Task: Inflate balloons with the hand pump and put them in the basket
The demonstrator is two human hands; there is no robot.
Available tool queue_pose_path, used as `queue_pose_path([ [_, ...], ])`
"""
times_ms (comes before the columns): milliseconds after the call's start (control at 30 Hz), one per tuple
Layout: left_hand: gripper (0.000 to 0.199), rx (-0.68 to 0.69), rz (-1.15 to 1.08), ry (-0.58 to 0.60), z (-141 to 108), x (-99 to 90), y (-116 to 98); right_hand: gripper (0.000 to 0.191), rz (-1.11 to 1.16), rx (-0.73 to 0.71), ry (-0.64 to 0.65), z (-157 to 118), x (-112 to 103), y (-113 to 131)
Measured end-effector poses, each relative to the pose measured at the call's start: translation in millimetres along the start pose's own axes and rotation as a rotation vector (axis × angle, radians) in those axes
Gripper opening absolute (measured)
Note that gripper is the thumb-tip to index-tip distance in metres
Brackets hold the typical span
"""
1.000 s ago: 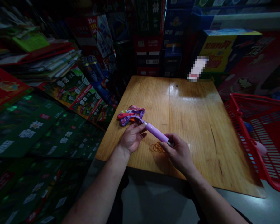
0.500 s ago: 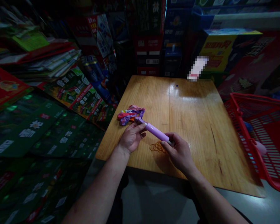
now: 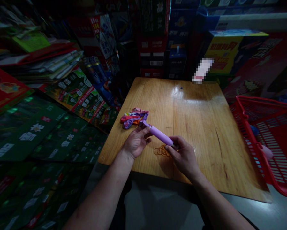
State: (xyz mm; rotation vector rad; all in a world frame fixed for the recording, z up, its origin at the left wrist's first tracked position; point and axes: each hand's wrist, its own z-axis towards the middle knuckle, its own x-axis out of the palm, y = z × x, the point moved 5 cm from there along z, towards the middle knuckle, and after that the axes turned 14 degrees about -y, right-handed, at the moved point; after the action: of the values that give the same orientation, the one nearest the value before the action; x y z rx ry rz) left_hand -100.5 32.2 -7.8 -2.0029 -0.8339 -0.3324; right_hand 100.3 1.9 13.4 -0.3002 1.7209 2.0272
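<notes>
A purple balloon pump point(image 3: 160, 135) is held slantwise above the wooden table point(image 3: 196, 127), its nozzle end up and to the left. My left hand point(image 3: 136, 142) pinches a purple balloon point(image 3: 143, 123) at the nozzle; the balloon hangs limp. The fingers of my right hand point(image 3: 181, 156) are wrapped round the pump's handle end, and they hide most of the handle. Several uninflated balloons point(image 3: 131, 118) in pink, red, purple and other colours lie in a heap just beyond my left hand. Under the pump, orange rubber bands point(image 3: 161, 150) rest on the table.
At the right stands a red plastic basket point(image 3: 258, 150) with a few things inside. Green cartons point(image 3: 49, 127) are stacked along the left, with papers point(image 3: 57, 65) on top. More boxes point(image 3: 153, 54) line the back. A blurred-out pale item point(image 3: 202, 70) is at the table's far edge.
The balloon's limp end at the nozzle has shifted slightly to the right. Both hands stay nearly in place on the pump and balloon.
</notes>
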Motion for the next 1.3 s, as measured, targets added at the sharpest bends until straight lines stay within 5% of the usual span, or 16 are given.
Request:
queue_pose_path([
  [567, 0.029, -0.017, 0.015, 0.104, -6, 4.2, 1, 0.022, 0.046, 0.035, -0.014, 1, -1, -2],
  [767, 0.032, 0.024, -0.035, 0.034, -7, 9.9, 3, 0.023, 0.070, 0.030, 0.002, 2, 2, -4],
  [967, 0.028, 0.053, -0.030, 0.014, -3, 8.8, 3, 0.038, 0.383, 0.277, 0.094, 3, 10, -14],
  [1133, 0.026, 0.072, -0.176, -0.016, 6, -0.5, -14, 0.024, 0.845, 0.588, 0.148, 11, 2, -21],
  [1300, 0.024, 0.218, -0.232, -0.012, 5, -4.8, -37, 0.020, 0.913, 0.623, 0.110, 23, -13, -32],
])
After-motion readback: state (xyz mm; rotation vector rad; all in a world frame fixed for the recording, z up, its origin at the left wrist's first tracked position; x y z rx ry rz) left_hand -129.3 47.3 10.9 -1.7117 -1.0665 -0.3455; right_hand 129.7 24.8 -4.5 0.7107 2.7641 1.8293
